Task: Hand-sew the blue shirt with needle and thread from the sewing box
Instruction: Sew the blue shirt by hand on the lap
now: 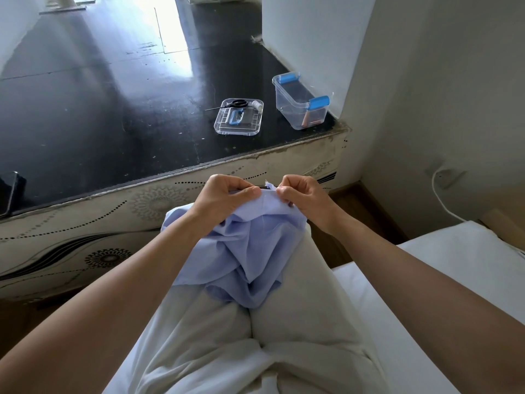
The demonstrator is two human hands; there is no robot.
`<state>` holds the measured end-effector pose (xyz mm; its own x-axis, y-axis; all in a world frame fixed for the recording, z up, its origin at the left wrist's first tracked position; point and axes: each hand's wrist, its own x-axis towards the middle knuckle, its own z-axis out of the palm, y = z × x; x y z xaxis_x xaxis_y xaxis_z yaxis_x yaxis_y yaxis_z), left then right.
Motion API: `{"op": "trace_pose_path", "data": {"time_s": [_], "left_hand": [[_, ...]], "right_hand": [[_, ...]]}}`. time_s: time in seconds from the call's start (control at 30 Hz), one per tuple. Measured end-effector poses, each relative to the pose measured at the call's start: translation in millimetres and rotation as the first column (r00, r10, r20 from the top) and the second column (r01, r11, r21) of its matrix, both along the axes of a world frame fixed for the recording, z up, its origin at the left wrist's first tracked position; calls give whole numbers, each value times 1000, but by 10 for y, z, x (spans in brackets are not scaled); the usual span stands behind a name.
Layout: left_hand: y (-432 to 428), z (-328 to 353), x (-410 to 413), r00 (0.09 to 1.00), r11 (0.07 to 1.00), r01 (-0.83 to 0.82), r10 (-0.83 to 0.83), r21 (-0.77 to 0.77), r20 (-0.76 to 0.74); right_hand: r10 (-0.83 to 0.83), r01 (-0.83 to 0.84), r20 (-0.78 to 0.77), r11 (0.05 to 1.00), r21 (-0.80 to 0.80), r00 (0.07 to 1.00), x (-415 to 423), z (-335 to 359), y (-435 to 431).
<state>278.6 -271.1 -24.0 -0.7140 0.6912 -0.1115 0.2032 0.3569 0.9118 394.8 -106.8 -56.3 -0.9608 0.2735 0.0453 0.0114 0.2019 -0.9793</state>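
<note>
Glossy black surface beside white walls carries clear blue-latched plastic sewing box and lid; crumpled light-blue fabric shirt lies lengthwise along the lap, far edge pinched in the grip of left hand and right hand.

Both hands, left and right, pinch the blue shirt.

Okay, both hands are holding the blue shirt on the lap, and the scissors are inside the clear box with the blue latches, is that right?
Not quite. The left hand and right hand do hold the blue shirt, but the scissors lie on the clear lid by the thread spool, left of the clear box, as the head view shows.
</note>
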Motion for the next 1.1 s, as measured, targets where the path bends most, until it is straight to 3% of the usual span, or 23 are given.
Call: {"op": "trace_pose_path", "data": {"time_s": [0.5, 0.87, 1.1], "left_hand": [[-11, -4, 0, 999, 999, -36, 36, -16, 28], [-6, -20, 9, 997, 999, -43, 44, -19, 56], [-31, -20, -19, 987, 999, -23, 27, -29, 161]], "right_hand": [[-54, 54, -42, 998, 16, 998, -5, -51, 20], [-119, 135, -100, 975, 179, 988, -7, -103, -4], [-59, 60, -32, 998, 24, 998, 53, -107, 29]]}}
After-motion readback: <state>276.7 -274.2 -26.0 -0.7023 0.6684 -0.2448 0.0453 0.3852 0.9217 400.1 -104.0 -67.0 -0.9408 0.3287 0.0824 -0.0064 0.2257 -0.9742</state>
